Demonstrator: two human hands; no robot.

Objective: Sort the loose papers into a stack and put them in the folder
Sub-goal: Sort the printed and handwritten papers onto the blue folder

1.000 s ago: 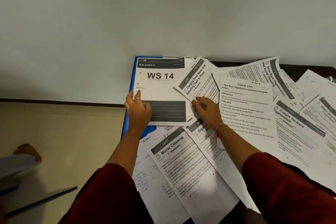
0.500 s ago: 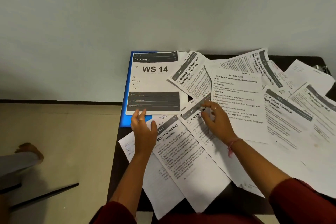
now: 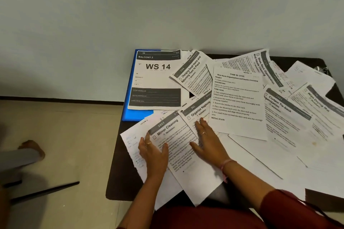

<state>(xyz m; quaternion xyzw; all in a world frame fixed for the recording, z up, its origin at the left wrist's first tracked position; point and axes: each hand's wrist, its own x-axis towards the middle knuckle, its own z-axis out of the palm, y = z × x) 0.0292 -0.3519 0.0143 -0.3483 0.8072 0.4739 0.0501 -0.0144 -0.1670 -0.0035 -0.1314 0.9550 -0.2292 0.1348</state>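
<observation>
Pressing flat with fingers straight, the left hand (image 3: 153, 151) and right hand (image 3: 208, 142) pin the "Mirror Cleaning" sheet (image 3: 178, 152), apparently to gather it; loose papers (image 3: 240, 102) sprawl rightward, the blue folder (image 3: 133, 98) far left on the counter (image 3: 116, 178).

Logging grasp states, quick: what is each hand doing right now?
Left hand: open, fingers flat on the Mirror Cleaning sheet, holding nothing.
Right hand: open, fingers flat across the same sheet and the Organize Napkins sheet.

Both hands (image 3: 154, 152) (image 3: 208, 141) rest flat on overlapping papers (image 3: 178, 147).
</observation>
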